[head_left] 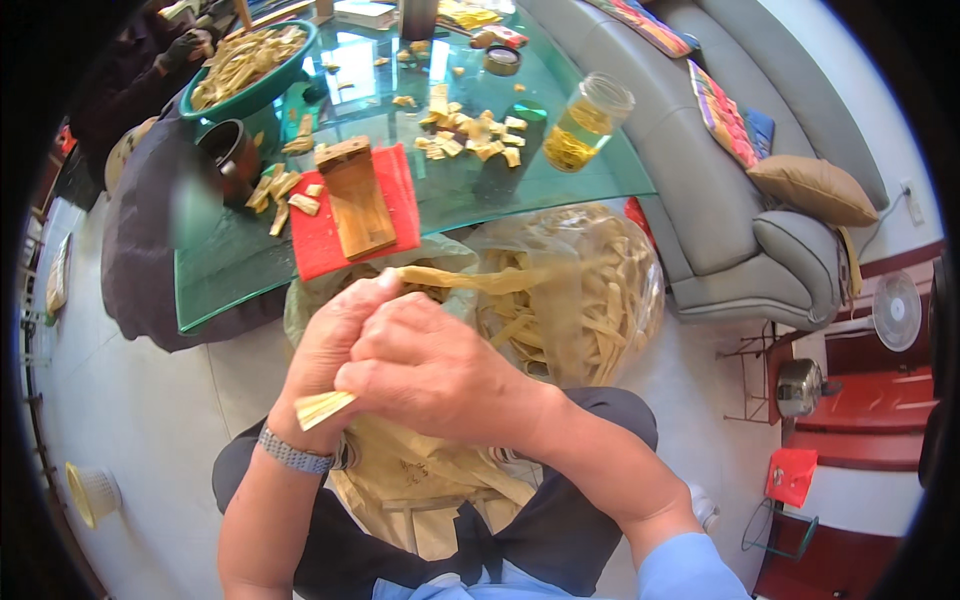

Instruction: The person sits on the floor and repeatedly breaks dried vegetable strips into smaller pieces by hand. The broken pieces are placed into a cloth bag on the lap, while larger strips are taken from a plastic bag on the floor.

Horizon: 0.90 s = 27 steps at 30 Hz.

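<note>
My left hand (330, 345), a watch on its wrist, and my right hand (440, 375) are clasped together over my lap, closed on pale yellow dried strips. A long strip (470, 281) extends rightward from between my thumbs; short folded ends (322, 408) poke out below. Beyond them, two plastic bags (615, 290) of similar strips stand on the floor. On the glass table (590, 195) a wooden block with a cutter-like end (362, 210) lies on a red cloth (400, 180), among cut pieces (485, 138). A brown paper sack (420, 470) is between my knees.
A teal basin (215, 105) of strips, a dark mug (228, 155) and a jar (585, 125) occupy the table. Another person's gloved hand (188, 48) is at upper left. A grey sofa (720, 260) runs along the right, near a metal pot (798, 390). A pale basket (90, 495) stands lower left.
</note>
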{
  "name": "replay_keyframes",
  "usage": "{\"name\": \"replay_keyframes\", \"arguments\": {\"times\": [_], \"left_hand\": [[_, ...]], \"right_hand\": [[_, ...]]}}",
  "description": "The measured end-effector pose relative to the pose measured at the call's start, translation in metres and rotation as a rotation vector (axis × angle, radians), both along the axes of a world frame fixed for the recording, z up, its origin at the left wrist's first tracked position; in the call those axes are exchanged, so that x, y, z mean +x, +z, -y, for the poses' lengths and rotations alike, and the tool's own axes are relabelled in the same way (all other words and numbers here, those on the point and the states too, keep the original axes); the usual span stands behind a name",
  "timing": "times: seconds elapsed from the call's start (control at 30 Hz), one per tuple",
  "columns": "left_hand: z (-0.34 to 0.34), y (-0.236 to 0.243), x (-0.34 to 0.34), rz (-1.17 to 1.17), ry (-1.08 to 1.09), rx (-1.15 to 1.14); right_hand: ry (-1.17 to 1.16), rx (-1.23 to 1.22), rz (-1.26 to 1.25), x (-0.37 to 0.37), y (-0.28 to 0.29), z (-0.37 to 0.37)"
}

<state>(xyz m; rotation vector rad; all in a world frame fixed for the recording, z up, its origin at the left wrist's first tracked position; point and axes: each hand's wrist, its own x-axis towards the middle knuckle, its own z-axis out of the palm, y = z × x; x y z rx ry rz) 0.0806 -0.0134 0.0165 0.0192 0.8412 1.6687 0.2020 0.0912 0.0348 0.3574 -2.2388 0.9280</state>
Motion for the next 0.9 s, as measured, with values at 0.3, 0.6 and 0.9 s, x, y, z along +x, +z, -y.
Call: {"name": "replay_keyframes", "arguments": {"times": [0.3,0.6,0.9], "left_hand": [[0.008,0.002,0.013,-0.514,-0.4,-0.087],[0.013,0.005,0.006,-1.084,-0.553,-0.286],[0.014,-0.003,-0.003,-1.215,-0.286,-0.309]], "right_hand": [[-0.22,-0.459,0.268,0.006,-0.001,-0.018],[-0.362,-0.385,0.713,0.01,-0.018,-0.022],[-0.129,-0.985,1.039,0.006,-0.045,-0.041]]}}
